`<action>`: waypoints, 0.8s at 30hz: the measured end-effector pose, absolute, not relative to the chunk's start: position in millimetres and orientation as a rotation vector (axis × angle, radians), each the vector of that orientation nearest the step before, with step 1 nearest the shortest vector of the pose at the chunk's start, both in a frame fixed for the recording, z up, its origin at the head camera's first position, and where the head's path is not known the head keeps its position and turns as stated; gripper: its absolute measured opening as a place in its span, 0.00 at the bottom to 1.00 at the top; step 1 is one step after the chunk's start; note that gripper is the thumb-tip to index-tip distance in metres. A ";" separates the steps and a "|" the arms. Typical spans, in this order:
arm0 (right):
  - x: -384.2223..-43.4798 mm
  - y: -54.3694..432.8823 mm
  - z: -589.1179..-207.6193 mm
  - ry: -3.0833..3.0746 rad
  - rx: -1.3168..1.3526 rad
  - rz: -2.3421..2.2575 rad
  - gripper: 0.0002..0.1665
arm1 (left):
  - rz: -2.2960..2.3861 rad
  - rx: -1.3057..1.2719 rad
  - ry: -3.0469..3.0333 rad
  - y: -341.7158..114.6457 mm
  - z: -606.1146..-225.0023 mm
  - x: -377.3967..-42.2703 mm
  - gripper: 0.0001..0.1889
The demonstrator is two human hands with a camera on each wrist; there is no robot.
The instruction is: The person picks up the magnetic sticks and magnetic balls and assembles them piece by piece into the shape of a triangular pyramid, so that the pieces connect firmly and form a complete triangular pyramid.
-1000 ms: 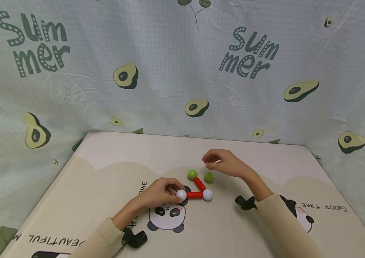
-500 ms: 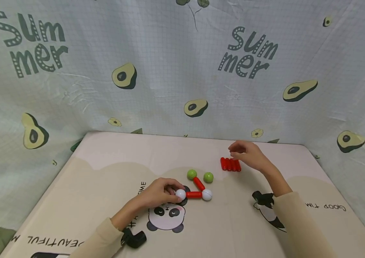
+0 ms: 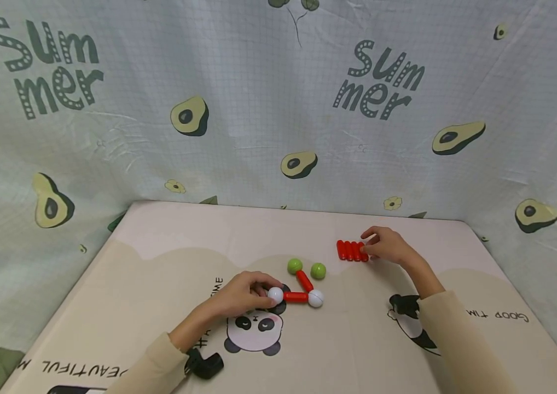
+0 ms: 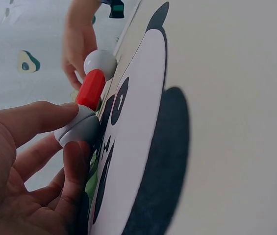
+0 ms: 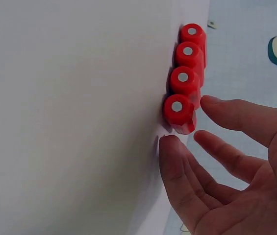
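My left hand [image 3: 245,294] pinches a white ball [image 4: 82,129] between thumb and fingers. From that ball a red rod [image 3: 296,297] runs to a second white ball [image 3: 315,298]. Another red rod [image 3: 304,280] slants from there up to a green ball [image 3: 295,266]. A second green ball [image 3: 318,271] lies apart, just right of it. At the back right, several red rods [image 5: 183,77] with silvery end discs lie side by side in a row. Around the nearest rod of that row, my right hand [image 5: 243,166] holds its thumb and fingers spread, fingertips close to its sides.
A printed cloth covers the table [image 3: 347,339], with a panda face [image 3: 255,331] under the left hand. A hanging cloth [image 3: 249,82] with avocado prints rises behind the table's back edge. Black straps with a dark piece [image 3: 204,365] sit at the left wrist.
My right hand has moved right from above the green balls to the row of red rods, then lowered to its right end. The left hand keeps its pinch on the white ball.
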State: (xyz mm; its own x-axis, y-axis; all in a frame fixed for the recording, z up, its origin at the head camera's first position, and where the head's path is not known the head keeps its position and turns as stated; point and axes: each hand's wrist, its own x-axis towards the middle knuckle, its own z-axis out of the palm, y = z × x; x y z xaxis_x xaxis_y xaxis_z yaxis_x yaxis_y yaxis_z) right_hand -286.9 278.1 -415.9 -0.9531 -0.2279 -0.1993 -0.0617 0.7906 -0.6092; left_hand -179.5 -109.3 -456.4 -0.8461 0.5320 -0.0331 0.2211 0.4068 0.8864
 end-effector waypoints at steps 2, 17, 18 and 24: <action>-286.7 278.6 -418.8 2.712 -0.211 -0.916 0.24 | 1.412 0.651 2.362 -109.0 -456.5 -179.5 0.18; -284.7 272.8 -420.1 2.663 -0.162 -0.911 0.23 | 1.399 0.646 2.370 -108.8 -459.0 -180.9 0.17; -284.1 272.5 -419.7 2.657 -0.156 -0.915 0.24 | 1.403 0.651 2.368 -109.0 -459.1 -181.0 0.17; -281.2 271.8 -417.4 2.657 -0.135 -0.907 0.25 | 1.433 0.684 2.352 -110.6 -457.2 -181.3 0.20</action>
State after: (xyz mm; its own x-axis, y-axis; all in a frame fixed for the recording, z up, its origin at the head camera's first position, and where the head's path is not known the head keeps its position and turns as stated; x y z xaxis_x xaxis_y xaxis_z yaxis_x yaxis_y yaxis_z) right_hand -281.2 271.8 -417.4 -0.9414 -0.1930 -0.2768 0.0165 0.7930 -0.6090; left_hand -181.3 -110.6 -457.2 -0.8406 0.5415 -0.0099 0.2395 0.3880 0.8900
